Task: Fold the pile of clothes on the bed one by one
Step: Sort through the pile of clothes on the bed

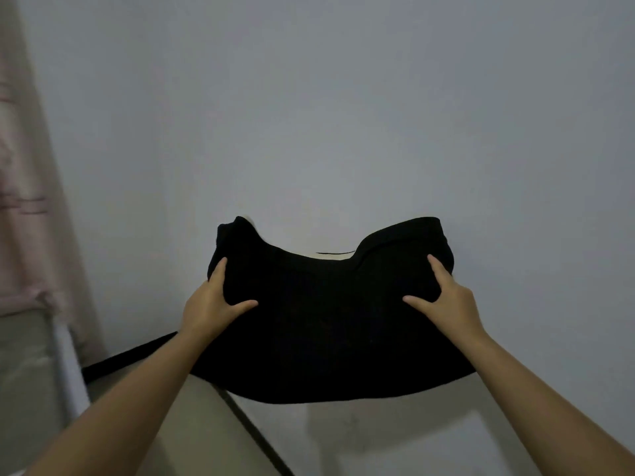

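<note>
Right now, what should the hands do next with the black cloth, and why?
Probably lower the cloth onto something flat to fold it. The left hand and right hand grip it at either side, and it sags between them in the air in front of the wall.

Plain grey-white wall [343,115] fills most of view. Pale pink curtain [31,201] hangs along left edge. White pole [68,365] stands just below curtain, lower left. Beige surface [199,424] with dark diagonal strip [254,431] at bottom centre.
</note>
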A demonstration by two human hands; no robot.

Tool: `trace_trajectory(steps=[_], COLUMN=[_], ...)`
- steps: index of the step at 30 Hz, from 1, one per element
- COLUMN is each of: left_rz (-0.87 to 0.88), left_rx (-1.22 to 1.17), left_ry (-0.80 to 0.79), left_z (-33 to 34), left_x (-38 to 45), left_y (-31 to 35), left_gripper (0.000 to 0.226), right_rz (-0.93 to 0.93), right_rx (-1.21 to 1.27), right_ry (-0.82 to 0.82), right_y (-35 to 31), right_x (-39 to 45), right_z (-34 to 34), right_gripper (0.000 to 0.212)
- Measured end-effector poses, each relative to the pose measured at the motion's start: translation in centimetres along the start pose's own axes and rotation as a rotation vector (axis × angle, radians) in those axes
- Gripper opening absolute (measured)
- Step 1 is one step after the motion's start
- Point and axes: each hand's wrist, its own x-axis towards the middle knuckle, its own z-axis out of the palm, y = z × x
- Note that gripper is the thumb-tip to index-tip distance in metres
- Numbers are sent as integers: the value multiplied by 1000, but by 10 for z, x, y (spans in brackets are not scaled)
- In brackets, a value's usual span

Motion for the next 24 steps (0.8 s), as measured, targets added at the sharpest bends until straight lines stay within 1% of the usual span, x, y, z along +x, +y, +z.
trace_trajectory(steps=[5,8,11,15,21,24], left_rz=[-217,-331,-412,-483,-612,-655], left_rx=[132,187,224,237,308,336], left_ry=[104,162,197,243,336,395], left_z=[-11,-27,-39,-55,-85,-98], left_x=[30,49,71,118,183,207], left_y=[-72,-125,-175,-238,-308,-347], left_gripper=[100,98,95,94,108,112], right_rz=[-118,-182,-240,-302,-377,-399], right_rx=[137,200,240,282,342,401], right_ry=[-222,-356,-457,-559,-635,-707], right_y=[-12,-34,-61,-108,-173,-206], right_x=[92,133,174,234,307,334], right_z=[115,196,270,361,477,541], right_gripper=[88,88,87,87,86,88])
